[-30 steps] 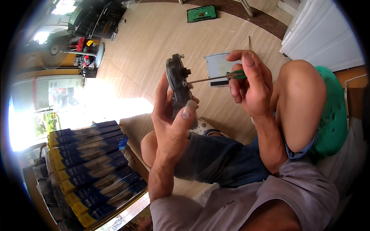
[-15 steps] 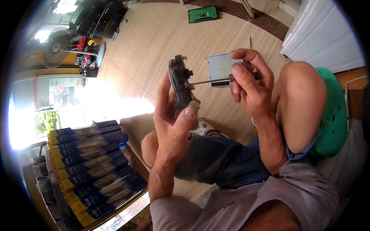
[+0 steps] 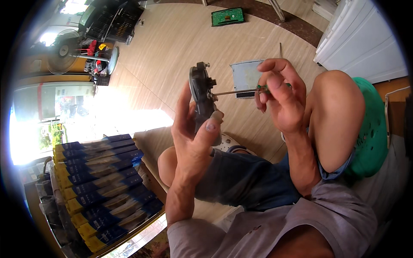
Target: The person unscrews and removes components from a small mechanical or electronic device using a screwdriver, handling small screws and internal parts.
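My left hand (image 3: 192,134) is wrapped round a dark, rounded mechanical part (image 3: 200,94), held on edge with small screws and posts facing right. The thumb presses on its lower end. In my right hand (image 3: 284,96) is a screwdriver (image 3: 235,92) with a green handle, its thin shaft pointing left. The tip meets a screw on the part's right side. My thumb and fingers curl about the handle and partly hide it.
A grey metal plate (image 3: 247,75) lies on the floor beyond my right hand, and a green circuit board (image 3: 227,17) lies farther off. Packaged blue-and-yellow goods (image 3: 99,189) fill a rack at lower left. A white appliance (image 3: 365,38) stands at far right, a fan (image 3: 63,51) at far left.
My right thumb and fingers have shifted on the screwdriver handle, the thumb now bent higher over it. The part in my left hand has hardly moved.
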`<move>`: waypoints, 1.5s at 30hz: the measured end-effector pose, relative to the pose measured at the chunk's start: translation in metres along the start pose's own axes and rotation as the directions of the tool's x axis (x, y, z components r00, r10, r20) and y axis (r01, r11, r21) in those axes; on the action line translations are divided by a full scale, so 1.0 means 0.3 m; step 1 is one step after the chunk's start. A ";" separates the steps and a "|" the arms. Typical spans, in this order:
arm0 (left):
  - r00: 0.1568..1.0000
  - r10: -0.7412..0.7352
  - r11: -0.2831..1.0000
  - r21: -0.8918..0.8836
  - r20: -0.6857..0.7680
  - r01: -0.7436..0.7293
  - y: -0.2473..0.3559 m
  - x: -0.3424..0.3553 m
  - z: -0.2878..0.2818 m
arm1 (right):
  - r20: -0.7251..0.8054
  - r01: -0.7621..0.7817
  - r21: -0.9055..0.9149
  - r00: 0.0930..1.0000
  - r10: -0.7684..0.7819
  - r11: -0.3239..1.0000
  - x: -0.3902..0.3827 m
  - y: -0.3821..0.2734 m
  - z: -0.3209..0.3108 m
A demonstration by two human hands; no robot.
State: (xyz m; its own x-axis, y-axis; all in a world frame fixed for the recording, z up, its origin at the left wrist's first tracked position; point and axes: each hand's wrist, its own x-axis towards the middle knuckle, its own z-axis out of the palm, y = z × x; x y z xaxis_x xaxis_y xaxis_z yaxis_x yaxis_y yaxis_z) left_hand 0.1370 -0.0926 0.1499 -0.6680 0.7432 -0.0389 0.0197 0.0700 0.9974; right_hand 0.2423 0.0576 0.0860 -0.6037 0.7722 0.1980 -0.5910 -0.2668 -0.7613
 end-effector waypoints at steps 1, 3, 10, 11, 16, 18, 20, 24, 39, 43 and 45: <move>1.000 -0.003 1.000 0.001 -0.001 0.003 -0.001 -0.001 -0.003 | -0.024 -0.065 0.003 0.998 0.065 0.998 -0.002 -0.006 -0.002; 1.000 -0.030 0.999 -0.013 0.001 0.030 0.000 -0.003 -0.006 | -0.072 -0.195 0.014 0.978 0.195 0.981 -0.005 -0.031 0.004; 0.995 -0.094 0.989 -0.110 0.039 0.098 0.005 0.006 -0.015 | -0.056 0.005 -0.121 0.998 -0.012 0.993 -0.007 0.000 0.024; 0.994 -0.100 0.989 -0.107 0.046 0.104 0.008 0.005 -0.018 | -0.048 -0.032 -0.103 0.998 0.027 0.994 -0.010 -0.004 0.017; 0.987 -0.159 0.973 -0.169 0.015 0.159 0.007 0.007 -0.009 | -0.053 -0.151 -0.166 0.988 0.144 0.975 -0.015 -0.032 0.020; 0.981 -0.192 0.963 -0.190 0.010 0.190 0.015 0.015 -0.002 | -0.050 -0.120 -0.185 0.992 0.112 0.975 -0.009 -0.027 0.024; 0.975 -0.224 0.951 -0.217 0.012 0.221 0.018 0.019 -0.002 | -0.042 -0.047 -0.192 0.998 0.040 0.980 -0.006 -0.007 0.024; 0.972 -0.236 0.955 -0.189 -0.014 0.229 0.013 0.019 0.001 | -0.042 -0.008 -0.164 0.999 0.001 0.986 -0.007 -0.003 0.021; 0.963 -0.270 0.906 -0.336 0.009 0.257 0.003 0.030 -0.018 | -0.201 -0.037 0.020 0.979 0.041 0.999 -0.005 -0.007 -0.001; 0.966 -0.248 0.894 -0.366 0.077 0.259 0.002 0.026 -0.022 | -0.261 -0.052 -0.034 0.964 0.041 0.998 0.005 -0.020 0.019; 0.971 -0.221 0.902 -0.358 0.094 0.240 0.005 0.020 -0.022 | -0.240 -0.051 -0.064 0.970 0.035 0.997 0.004 -0.010 0.017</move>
State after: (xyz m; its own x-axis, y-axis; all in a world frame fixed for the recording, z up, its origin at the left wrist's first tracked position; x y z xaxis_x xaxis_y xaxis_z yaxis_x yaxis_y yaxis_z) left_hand 0.1281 -0.0924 0.1514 -0.5832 0.7682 -0.2643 -0.4089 0.0035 0.9126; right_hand 0.2406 0.0563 0.0919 -0.4777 0.8784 0.0175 -0.5234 -0.2685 -0.8087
